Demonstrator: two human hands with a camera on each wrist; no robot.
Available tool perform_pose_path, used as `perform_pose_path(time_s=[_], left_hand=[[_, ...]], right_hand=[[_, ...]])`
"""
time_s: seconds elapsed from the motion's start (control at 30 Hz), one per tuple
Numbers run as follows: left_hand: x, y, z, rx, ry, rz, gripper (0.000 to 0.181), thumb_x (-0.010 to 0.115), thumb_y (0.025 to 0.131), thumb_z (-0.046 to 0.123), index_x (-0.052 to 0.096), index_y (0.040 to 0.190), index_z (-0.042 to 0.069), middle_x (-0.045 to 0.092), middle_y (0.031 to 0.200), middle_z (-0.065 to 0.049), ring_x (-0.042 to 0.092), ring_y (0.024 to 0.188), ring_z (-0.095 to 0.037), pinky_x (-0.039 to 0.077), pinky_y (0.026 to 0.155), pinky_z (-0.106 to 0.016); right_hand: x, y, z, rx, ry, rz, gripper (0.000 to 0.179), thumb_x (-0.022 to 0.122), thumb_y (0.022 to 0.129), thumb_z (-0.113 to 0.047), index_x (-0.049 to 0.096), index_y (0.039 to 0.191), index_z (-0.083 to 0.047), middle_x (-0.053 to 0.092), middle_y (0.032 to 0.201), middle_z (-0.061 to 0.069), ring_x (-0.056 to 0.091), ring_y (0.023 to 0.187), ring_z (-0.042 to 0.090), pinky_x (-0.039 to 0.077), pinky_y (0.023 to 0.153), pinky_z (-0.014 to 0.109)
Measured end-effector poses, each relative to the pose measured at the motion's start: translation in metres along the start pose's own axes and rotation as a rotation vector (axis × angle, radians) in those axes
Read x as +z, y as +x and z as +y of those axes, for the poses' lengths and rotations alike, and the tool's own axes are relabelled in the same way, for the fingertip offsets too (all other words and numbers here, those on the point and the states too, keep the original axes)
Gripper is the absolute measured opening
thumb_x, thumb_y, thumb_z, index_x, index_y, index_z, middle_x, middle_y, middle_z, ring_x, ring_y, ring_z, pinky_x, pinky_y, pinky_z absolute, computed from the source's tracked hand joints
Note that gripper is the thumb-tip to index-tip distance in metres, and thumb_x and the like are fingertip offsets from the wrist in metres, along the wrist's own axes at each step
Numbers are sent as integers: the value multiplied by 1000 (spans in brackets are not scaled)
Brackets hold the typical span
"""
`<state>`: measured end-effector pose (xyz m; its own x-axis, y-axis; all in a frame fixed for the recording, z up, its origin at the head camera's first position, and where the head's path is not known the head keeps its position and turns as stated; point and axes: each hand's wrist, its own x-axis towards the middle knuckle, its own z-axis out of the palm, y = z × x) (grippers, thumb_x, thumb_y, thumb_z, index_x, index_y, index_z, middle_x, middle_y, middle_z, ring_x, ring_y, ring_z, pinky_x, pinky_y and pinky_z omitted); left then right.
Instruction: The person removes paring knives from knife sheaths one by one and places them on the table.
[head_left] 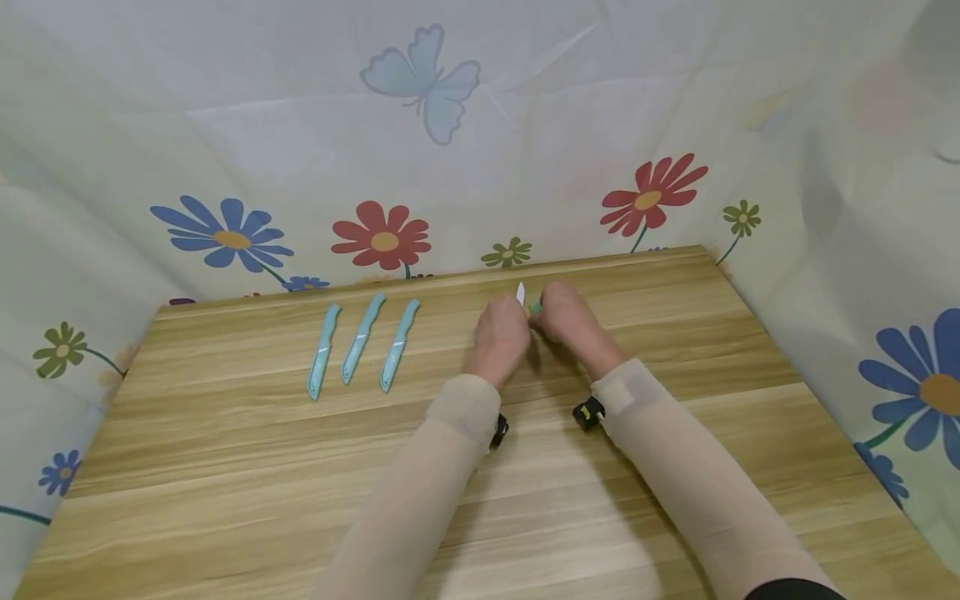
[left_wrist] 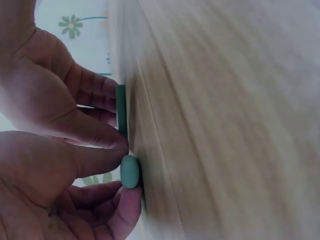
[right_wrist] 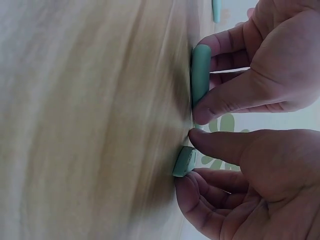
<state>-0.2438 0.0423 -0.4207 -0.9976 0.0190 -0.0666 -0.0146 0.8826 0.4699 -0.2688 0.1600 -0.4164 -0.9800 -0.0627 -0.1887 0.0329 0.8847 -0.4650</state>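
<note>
Woodgrain table [head_left: 247, 475], flowered sheeting [head_left: 517, 183] around; left hand [head_left: 502, 335] pinches 1 knife [head_left: 521, 293].

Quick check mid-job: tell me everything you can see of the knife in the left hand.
The knife shows a short stretch of bare, pale blade, its tip pointing toward the far edge of the wooden-looking tabletop. Its handle is blue-green, smooth, plastic-looking, with a rounded oval butt. The left hand pinches the handle between thumb and fingers, hiding where it meets the blade. It is held low over the tabletop; whether it touches the surface, I cannot tell.
</note>
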Motion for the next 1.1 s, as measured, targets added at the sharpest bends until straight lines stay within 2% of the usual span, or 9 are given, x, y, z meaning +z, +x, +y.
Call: perform_pose_path(time_s=[0.2, 0.3, 0.33, 0.57, 0.83, 1.0, 1.1], left_hand=[[4, 6, -5, 4, -7, -5, 19, 59, 102, 8, 73, 92, 0, 74, 97, -15, 74, 86, -28, 62, 69, -41], [3, 6, -7, 12, -10, -8, 20, 58, 102, 8, 72, 90, 0, 74, 96, -15, 74, 84, -27, 61, 68, -41], [-2, 2, -5, 7, -7, -26, 20, 58, 102, 7, 72, 92, 0, 74, 98, -16, 74, 86, -28, 62, 70, -42], [-6, 0, -8, 30, -30, -28, 17, 65, 99, 9, 69, 84, 2, 72, 91, -14, 71, 79, -25, 61, 68, -40], [-11, -2, -13, 36, -56, -61, 22, 74, 96, 16, 66, 78, 6, 67, 81, -9, 62, 67, -22, 55, 60, -34], [-16, -3, -15, 39, -28, -88, 27, 78, 98, 23, 68, 78, 7, 67, 78, -6, 64, 65, -19, 52, 57, -31], [-21, -5, -14, 47, -2, -94, 30, 77, 100, 28, 69, 78, 8, 67, 79, -5, 63, 65, -18, 51, 56, -30]], right_hand=[[0, -2, -1, -14, -34, 4, 36, 79, 93, -15, 53, 69, -10, 50, 72, 5, 51, 70, 22, 46, 65, 34], [-1, -3, -2, -10, -34, 0, 35, 78, 94, -15, 54, 70, -9, 50, 72, 5, 51, 69, 22, 46, 64, 34], [-1, -3, -2, -10, -33, -2, 34, 78, 94, -15, 54, 70, -9, 50, 72, 5, 51, 69, 22, 46, 64, 34], [0, -4, -2, -9, -46, -10, 31, 77, 95, -16, 55, 74, -8, 51, 74, 6, 51, 71, 22, 48, 66, 35], [-3, -8, -4, 7, -47, -22, 26, 77, 96, -18, 60, 83, -4, 54, 80, 9, 53, 73, 24, 49, 67, 36], [-7, -11, -5, 11, -48, -30, 22, 75, 97, -18, 64, 96, 1, 61, 90, 14, 56, 79, 26, 52, 73, 40], [-9, -14, -6, 10, -47, -31, 32, 74, 98, -19, 66, 116, 6, 68, 110, 21, 61, 93, 30, 56, 87, 45]])
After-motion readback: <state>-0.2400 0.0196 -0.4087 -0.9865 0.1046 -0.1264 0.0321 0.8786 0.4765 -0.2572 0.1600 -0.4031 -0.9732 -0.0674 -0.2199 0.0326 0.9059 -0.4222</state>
